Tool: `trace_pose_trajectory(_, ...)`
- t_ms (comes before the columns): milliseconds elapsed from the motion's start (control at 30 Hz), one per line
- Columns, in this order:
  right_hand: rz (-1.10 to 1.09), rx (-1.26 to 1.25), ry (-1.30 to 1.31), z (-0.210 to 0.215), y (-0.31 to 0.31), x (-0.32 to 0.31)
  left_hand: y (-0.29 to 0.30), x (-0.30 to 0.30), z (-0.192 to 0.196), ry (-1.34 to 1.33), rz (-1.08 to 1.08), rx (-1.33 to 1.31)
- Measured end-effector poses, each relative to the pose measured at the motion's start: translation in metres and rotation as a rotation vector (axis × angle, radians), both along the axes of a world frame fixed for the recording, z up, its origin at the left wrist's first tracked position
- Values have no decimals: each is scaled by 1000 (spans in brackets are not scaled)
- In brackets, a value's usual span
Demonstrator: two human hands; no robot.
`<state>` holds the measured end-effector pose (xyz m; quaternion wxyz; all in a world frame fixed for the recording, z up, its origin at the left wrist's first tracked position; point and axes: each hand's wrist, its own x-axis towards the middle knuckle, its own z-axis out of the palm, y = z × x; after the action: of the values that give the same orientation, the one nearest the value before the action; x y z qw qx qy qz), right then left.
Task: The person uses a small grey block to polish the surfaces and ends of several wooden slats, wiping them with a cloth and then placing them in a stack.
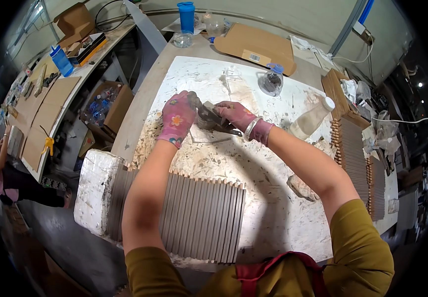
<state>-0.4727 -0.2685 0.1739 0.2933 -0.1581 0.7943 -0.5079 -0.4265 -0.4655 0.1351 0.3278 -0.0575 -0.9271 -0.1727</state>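
Both my hands wear pink gloves with a flower pattern and meet over the far middle of a stained white board (273, 218). My left hand (176, 118) is closed at the left side of a dark grey, clay-like lump (205, 121), its fingertips smeared grey. My right hand (237, 116), with a pale band at the wrist, is closed around a dark, flat scraper-like tool (226, 129) that rests against the lump. The fingers hide part of the tool, so its exact kind does not show.
A row of grey strips (201, 213) lies near me beside a white foam block (94, 190); more strips (355, 153) stack at right. A milky bottle (313, 118), a clear jug (272, 80) and flattened cardboard (256, 47) stand beyond. Another person (1, 168) works at the left bench.
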Motion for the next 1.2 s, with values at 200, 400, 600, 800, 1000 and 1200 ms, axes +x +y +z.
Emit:
trace_pose_trajectory(200,-145,-132,153,-23,2,-16,18,-8,-4,123,-119,-4)
trace_pose_trajectory(400,-41,-344,-216,-16,19,-9,8,-2,-4,134,-30,-55)
trace_pose_trajectory(600,-176,-390,-257,-24,25,-23,18,-2,5,-127,-56,19)
trace_pose_trajectory(800,-180,-255,33,-28,5,-5,22,-4,6,-22,-77,-48)
trace_pose_trajectory(1000,-223,-281,-85,-22,15,-9,14,-5,-3,124,-86,-83)
trace_pose_trajectory(1200,-132,-326,-64,-42,14,4,18,0,10,-69,-75,-98)
